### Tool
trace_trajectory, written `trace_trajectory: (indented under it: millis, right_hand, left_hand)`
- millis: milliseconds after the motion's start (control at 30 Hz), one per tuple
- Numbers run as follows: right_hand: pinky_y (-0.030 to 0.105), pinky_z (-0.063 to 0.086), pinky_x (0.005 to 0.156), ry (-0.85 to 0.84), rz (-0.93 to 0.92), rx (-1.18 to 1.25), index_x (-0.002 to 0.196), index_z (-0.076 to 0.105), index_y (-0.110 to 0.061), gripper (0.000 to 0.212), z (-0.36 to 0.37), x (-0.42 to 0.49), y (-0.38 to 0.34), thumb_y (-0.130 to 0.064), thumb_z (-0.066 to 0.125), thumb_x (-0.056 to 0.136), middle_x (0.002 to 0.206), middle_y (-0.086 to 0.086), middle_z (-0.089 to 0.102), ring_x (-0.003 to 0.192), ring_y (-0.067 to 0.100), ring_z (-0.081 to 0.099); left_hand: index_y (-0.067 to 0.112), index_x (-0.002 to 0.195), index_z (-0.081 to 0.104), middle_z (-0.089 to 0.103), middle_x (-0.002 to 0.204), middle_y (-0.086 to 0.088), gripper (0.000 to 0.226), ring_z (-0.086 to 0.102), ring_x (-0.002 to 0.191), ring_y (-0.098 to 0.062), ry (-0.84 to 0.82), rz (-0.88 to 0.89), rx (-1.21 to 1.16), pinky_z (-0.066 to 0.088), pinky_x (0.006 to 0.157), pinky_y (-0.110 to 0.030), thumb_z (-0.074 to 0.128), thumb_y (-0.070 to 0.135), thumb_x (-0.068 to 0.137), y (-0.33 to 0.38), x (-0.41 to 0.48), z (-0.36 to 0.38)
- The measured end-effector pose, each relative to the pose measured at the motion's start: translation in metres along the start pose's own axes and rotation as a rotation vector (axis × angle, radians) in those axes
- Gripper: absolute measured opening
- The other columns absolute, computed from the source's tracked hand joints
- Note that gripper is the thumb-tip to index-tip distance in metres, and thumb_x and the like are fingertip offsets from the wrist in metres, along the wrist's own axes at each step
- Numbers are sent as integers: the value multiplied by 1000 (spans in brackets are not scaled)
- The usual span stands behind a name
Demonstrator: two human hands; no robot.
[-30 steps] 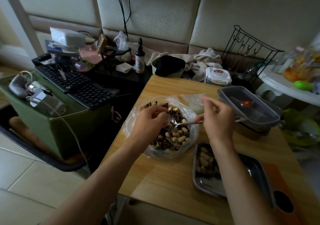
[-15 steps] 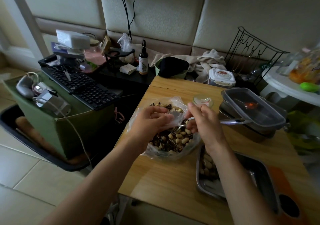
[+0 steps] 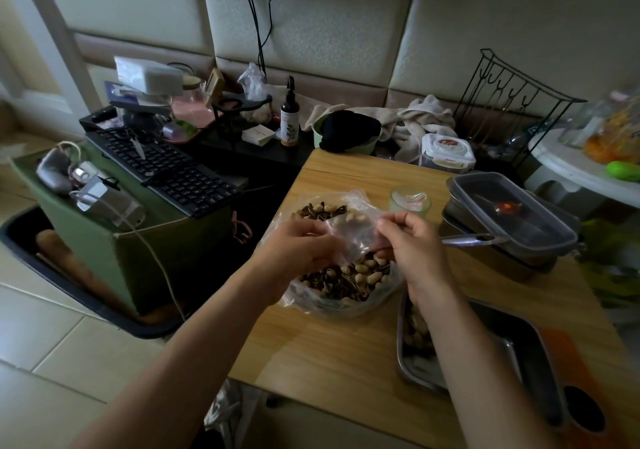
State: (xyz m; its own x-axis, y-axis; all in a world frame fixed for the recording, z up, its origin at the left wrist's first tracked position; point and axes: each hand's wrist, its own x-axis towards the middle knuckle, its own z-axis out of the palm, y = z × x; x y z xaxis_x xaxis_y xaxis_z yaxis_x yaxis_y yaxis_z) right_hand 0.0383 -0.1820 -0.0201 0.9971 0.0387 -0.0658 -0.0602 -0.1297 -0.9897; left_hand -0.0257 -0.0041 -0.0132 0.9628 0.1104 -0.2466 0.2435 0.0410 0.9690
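A clear plastic bag [image 3: 349,237] full of peanuts and dark striped seeds [image 3: 360,275] sits on the wooden table [image 3: 332,355]. My left hand [image 3: 301,246] pinches the bag's loose film from the left. My right hand [image 3: 412,244] pinches the same film from the right, and the sheet is stretched between them above the nuts. A metal spoon handle [image 3: 474,240] sticks out to the right from behind my right hand; I cannot tell whether the hand holds it. Peanuts [image 3: 417,331] lie in the near-left end of a steel tray [image 3: 519,355], partly hidden by my right forearm.
A lidded dark container [image 3: 509,206] stands right of the bag, a small glass cup [image 3: 408,201] behind it, and a white lidded tub [image 3: 446,151] at the table's back. A keyboard [image 3: 166,171] lies on a green box at the left. A wire rack [image 3: 512,102] stands at the back right.
My right hand has drawn the spoon out of the nuts and moved to the bag's film. Both hands now pinch the plastic above the nuts.
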Motion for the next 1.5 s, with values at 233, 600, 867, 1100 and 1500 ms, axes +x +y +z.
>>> trace_trajectory:
  millis: [233,600,867,1100,1500]
  right_hand:
    - [19,53,65,69,-94,-184,110,65,-18,15,1,2,4,-27,68,99,102,-2,67,84,8,67]
    - [34,63,82,-246,-330,-239,99,75,-21,17,20,-12,5,-37,70,98,91,-7,77,87,6,74]
    - [27,61,83,-417,-229,31,110,75,-9,16,14,-12,0,-11,75,93,98,8,79,94,19,77]
    - [22,60,75,-363,-73,95,107,76,-4,13,12,-8,4,-9,70,97,91,12,80,85,22,79]
    - [16,56,65,-190,-466,-399,96,74,-18,3,15,-8,11,-20,75,94,84,-8,73,78,3,69]
  left_hand:
    - [-4,101,72,75,85,-14,17,70,79,-20,80,-37,-93,61,74,-26,69,11,94,-2,0,-4]
    - [1,97,72,75,82,-7,15,74,76,-14,137,41,-124,58,68,-19,71,15,94,1,-1,7]
    - [-6,104,66,71,85,-8,30,72,75,-11,103,81,-110,57,70,-18,67,23,97,0,-1,8]
    - [-10,110,63,72,90,-18,32,72,77,-15,64,82,-53,59,68,-20,66,20,97,-2,1,9]
    - [18,85,68,73,81,-7,10,73,79,-30,302,217,382,61,74,-56,66,25,92,-7,4,16]
